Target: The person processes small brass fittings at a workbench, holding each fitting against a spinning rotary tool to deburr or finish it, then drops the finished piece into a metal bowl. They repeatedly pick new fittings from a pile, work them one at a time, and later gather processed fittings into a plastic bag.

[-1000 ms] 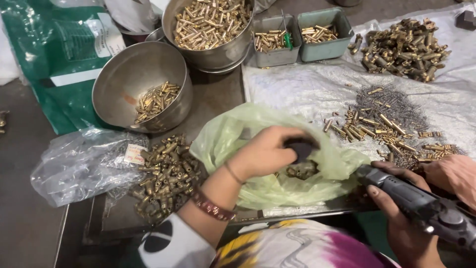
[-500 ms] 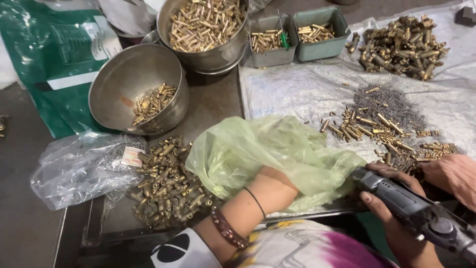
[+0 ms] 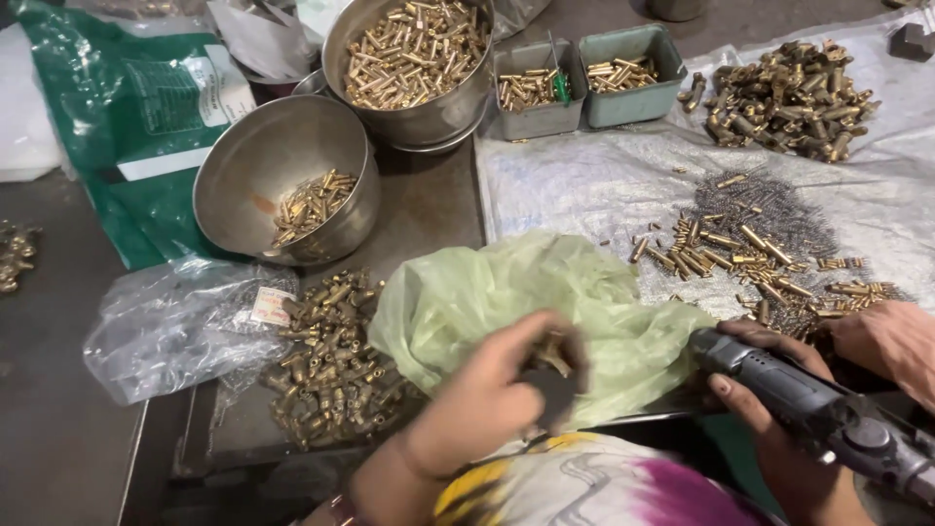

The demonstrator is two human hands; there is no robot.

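Your left hand (image 3: 487, 399) pinches a small brass fitting (image 3: 555, 353) over the pale green bag (image 3: 506, 292) at lower centre, your right hand (image 3: 779, 429) grips the dark power tool (image 3: 828, 414), with many brass pieces (image 3: 326, 370) left in a pile at lower left.

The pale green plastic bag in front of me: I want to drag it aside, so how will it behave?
The pale green plastic bag is thin and crumpled, so probably floppy and light. It would likely slide easily on the metal tray, perhaps catching loose brass parts touching it.
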